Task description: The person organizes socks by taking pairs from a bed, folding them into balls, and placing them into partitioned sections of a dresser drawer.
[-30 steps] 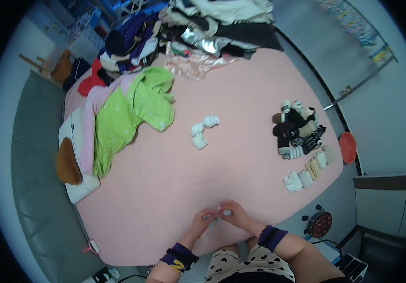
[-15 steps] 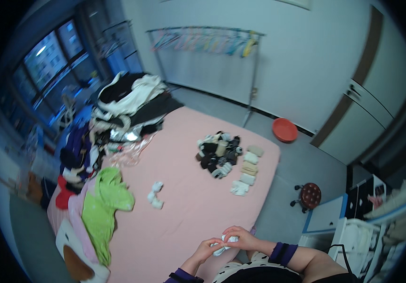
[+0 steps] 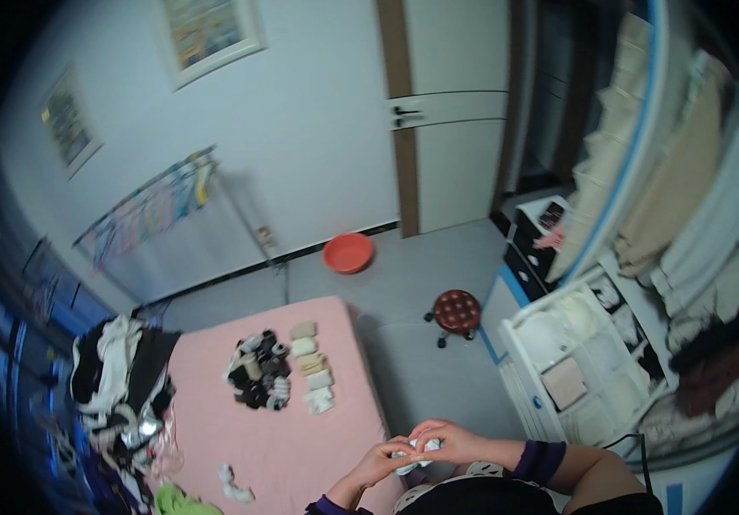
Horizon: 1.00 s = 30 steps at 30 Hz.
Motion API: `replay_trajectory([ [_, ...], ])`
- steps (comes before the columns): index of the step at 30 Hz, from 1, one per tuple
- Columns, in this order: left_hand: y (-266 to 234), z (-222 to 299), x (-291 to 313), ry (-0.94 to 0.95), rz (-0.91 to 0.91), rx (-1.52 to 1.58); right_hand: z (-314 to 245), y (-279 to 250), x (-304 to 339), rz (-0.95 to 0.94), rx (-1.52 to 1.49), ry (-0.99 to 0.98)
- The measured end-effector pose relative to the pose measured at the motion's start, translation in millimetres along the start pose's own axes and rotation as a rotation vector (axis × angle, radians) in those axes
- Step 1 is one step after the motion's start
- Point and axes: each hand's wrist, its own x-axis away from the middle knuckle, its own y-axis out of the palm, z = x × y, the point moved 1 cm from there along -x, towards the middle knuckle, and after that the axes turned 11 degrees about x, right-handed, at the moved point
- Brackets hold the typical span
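In front of my body, above the near edge of the bed, a small white sock (image 3: 407, 469) is held by both hands; much of it is covered by fingers. My left hand (image 3: 376, 464) pinches its left side, and my right hand (image 3: 448, 442) has its fingers bent over the top, close to the left fingertips. On the pink bed (image 3: 301, 455) lies a row of folded socks (image 3: 304, 347) in white and beige. Left of the row is a heap of dark, grey and white socks (image 3: 258, 371). Several white rolled socks (image 3: 230, 483) sit further left.
Clothes (image 3: 120, 369) are heaped at the bed's left, beside a green garment (image 3: 182, 500). On the floor stand a red basin (image 3: 348, 253) and a wheeled brown stool (image 3: 456, 312). At right, an open drawer (image 3: 550, 324) with compartments juts from a wardrobe under hanging clothes (image 3: 678, 197).
The view has swung right, bringing the wardrobe and open drawer into sight and shifting the bed left. Both hands still hold the white sock, with the fingers slightly shifted on it.
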Motion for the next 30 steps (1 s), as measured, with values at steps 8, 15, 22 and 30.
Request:
replay_trajectory([
  [8, 112, 31, -106, -0.138, -0.439, -0.202, -9, -83, 113, 0.462, 0.113, 0.109],
  [15, 210, 39, -162, -0.249, -0.686, -0.311, -12, -123, 200, 0.717, 0.047, 0.171],
  [22, 286, 41, -205, -0.193, -0.78, -0.401, -5, -154, 253, 1.017, 0.206, 0.202],
  [30, 308, 32, -254, -0.295, -0.984, -0.427, 1, -171, 268, 1.086, 0.175, 0.293],
])
